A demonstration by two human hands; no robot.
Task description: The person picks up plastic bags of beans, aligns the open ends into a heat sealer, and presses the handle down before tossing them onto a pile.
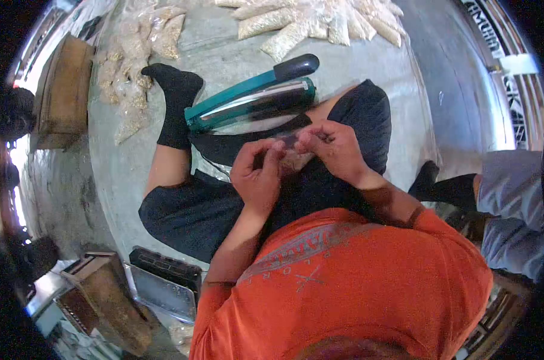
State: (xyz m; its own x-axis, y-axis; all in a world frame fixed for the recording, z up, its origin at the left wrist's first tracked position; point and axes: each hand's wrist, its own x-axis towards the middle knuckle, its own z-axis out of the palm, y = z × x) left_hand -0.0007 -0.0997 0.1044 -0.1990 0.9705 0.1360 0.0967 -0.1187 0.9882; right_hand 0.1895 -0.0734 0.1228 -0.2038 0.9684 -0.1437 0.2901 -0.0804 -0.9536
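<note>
Fingertips point(277, 147) on both sides are doing the holding: left hand point(257, 175) and right hand point(339, 149) are each pinching a small clear plastic bag point(295, 160), which is sitting right between them, just over the dark shorts point(320, 193). Its long axis is mostly hiding behind the fingers, so I can't call that one. Taking the bag as clock centre, what looks like a teal hand sealer point(254, 108) is lying near 11, running roughly 8:30 to 2:30, lever lifted, with its black handle point(296, 67) sitting closer to the right hand. Annoyingly, a black-socked foot point(227, 147) is resting crosswise between bag and sealer. Further out, a black crate point(164, 265) is sitting around 8, a co-worker's grey trouser leg point(512, 183) is showing near 3, one filled-bag pile point(131, 60) is spreading at 10 and another heap point(314, 23) is fanning out past 12.
</note>
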